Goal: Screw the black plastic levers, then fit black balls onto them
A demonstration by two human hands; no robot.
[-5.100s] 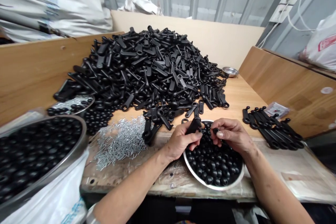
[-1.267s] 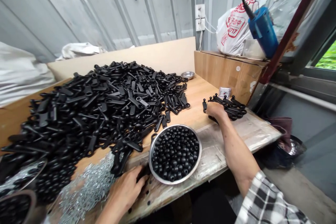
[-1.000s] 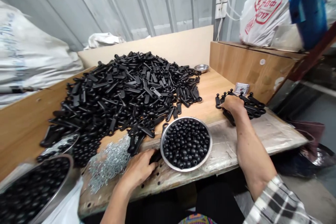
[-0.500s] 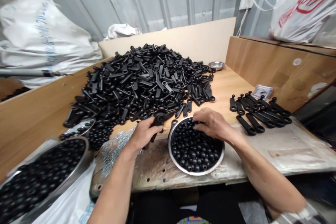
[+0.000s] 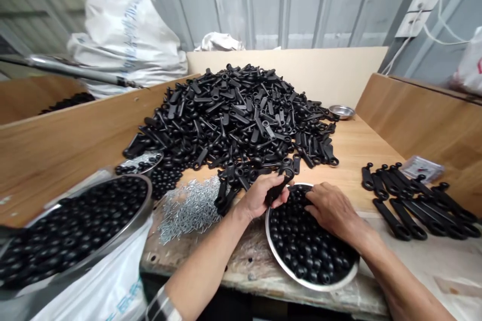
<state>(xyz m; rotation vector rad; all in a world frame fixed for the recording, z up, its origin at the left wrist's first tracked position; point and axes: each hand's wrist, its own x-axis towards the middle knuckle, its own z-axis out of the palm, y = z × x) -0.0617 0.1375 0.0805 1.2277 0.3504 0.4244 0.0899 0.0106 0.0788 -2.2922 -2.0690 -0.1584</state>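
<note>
My left hand (image 5: 259,196) is closed around a black crank handle (image 5: 277,189) with a ring at its upper end, held tilted beside the bowl's left rim. My right hand (image 5: 331,205) reaches over the far right side of a metal bowl (image 5: 271,246) filled with black balls (image 5: 307,241). Its fingers are bent down among the balls, and the fingertips are partly hidden, so what they pinch does not show. Left of my left hand, a few black handles (image 5: 228,188) lie beside a heap of small silver pins (image 5: 192,208).
A large pile of black handles (image 5: 233,115) fills the table's back. Finished-looking handles with ball knobs (image 5: 417,200) lie in rows at right. A bigger basin of balls (image 5: 75,230) stands at left. Wooden side boards (image 5: 433,135) border the table; a small metal dish (image 5: 342,112) sits behind.
My left hand has moved from the pile's front edge to the bowl's left rim with a black crank handle in it. My right hand stays at the bowl. The camera view has turned left.
</note>
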